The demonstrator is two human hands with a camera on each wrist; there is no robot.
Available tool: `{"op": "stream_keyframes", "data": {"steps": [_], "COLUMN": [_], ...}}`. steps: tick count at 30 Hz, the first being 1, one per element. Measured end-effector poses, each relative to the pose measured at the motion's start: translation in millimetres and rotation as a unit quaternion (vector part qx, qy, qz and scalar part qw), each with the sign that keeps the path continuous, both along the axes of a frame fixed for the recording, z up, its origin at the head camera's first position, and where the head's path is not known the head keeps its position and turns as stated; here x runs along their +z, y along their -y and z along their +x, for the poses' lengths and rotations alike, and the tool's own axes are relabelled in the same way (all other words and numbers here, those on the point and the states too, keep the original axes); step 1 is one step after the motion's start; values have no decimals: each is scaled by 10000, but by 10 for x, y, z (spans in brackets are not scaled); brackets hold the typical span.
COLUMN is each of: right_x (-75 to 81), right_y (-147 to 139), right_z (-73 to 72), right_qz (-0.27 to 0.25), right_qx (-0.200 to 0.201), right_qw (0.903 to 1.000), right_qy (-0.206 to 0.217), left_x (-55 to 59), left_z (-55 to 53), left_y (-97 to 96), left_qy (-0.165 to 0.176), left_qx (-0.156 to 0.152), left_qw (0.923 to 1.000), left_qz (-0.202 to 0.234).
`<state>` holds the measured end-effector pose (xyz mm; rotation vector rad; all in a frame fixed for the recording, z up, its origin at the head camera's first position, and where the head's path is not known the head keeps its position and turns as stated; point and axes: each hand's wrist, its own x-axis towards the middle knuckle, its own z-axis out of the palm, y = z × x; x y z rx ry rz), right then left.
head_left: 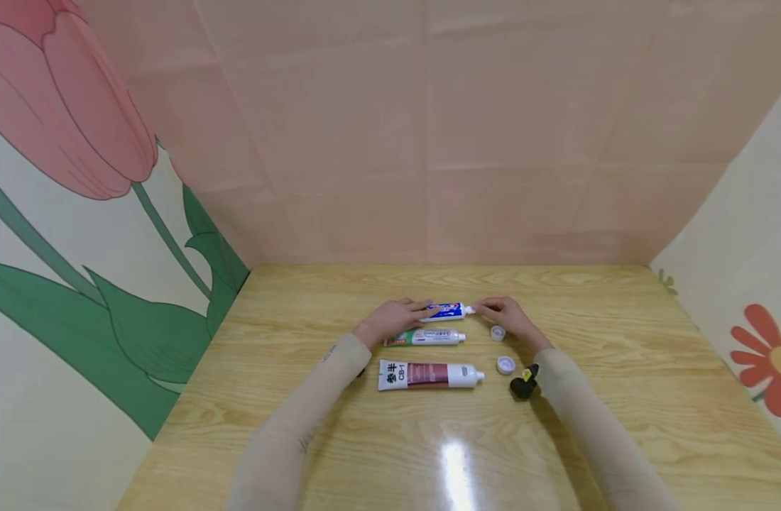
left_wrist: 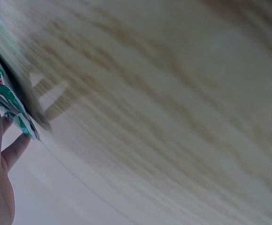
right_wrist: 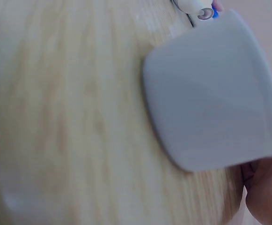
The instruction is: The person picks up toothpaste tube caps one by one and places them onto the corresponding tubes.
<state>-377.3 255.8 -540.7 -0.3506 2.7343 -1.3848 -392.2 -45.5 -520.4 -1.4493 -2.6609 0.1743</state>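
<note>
A blue-and-white toothpaste tube (head_left: pixel 444 311) lies crosswise, farthest back of the three tubes. My left hand (head_left: pixel 393 317) holds its left part, fingers laid over the top. At its right end, my right hand (head_left: pixel 507 314) pinches the small white cap at the nozzle; the fingertips hide most of that cap. A green-and-white toothpaste tube (head_left: pixel 425 338) lies just in front, its bare nozzle pointing right, and its green crimped end (left_wrist: pixel 21 117) shows near my left thumb. Closest to me is a larger maroon-and-white toothpaste tube (head_left: pixel 429 375), also uncapped.
Two loose white caps, one farther back (head_left: pixel 498 333) and one nearer (head_left: pixel 505 365), stand right of the tubes. One white cap (right_wrist: pixel 213 93) looms large in the right wrist view. A black wrist camera (head_left: pixel 523 384) sits beside my right sleeve. A pink backdrop (head_left: pixel 429 177) rises behind the wooden table (head_left: pixel 326 475).
</note>
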Motion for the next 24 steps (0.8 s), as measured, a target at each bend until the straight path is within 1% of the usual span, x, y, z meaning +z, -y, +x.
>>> {"op": "stream_keyframes", "data": {"steps": [3,7,11,14,21,24], "right_x": [7,27,55,70,78,75], "right_y": [9,34,53,59,46,36], "right_z": [0,12,24,32,48,60], "right_qz": [275,507,574,588,544,583], "right_qx": [23,-54,-167,-177,-106,-21], "right_qw": [9994,9982,9980,9980,9978,9975], "right_qy": [-205,-315,-210,-164,-366,-391], "left_x": [3,-4,-15,-16,5,7], "left_z": [-5,-12,-22,-28,-20,-15], "left_y": [11,16,12,5,-4,-10], "left_qy": [-1,-38,59,106,111,128], "left_qx": [-44,-74,-27,28,13,12], "left_qw": [10000,10000,10000,9999,9999,9999], "left_qz": [14,16,-4,-13,57,38]}}
